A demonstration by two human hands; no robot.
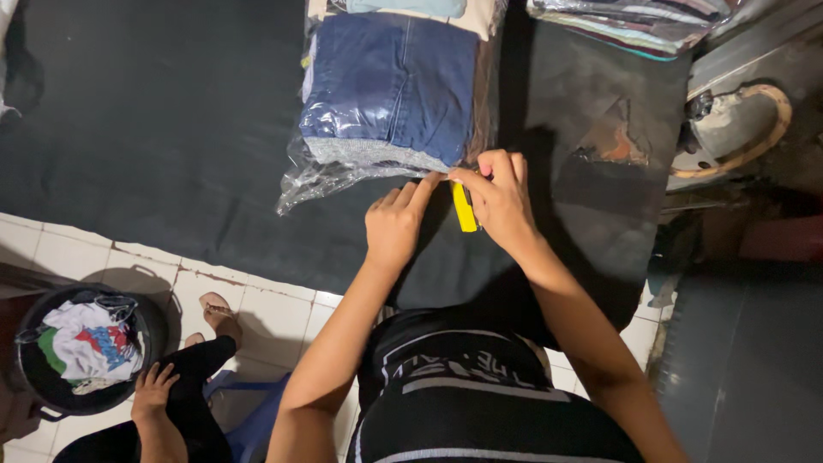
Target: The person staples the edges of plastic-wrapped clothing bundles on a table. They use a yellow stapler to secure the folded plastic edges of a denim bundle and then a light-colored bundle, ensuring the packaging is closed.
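Observation:
A clear plastic bag (317, 184) full of folded clothes, with a blue denim piece (403, 77) on top, lies on a dark cloth-covered table (171, 129). My left hand (396, 225) pinches the bag's open edge near its lower right corner. My right hand (499, 195) grips the same edge and holds a small yellow strip-shaped object (464, 208) that hangs below the fingers. The two hands touch at the fingertips.
A second bag of striped clothes (634, 21) lies at the table's far right. To the right stands a metal machine with a ring-shaped part (741, 129). At lower left another person's hand (154, 390) rests beside a black bucket (51, 386) of clothes on white floor tiles.

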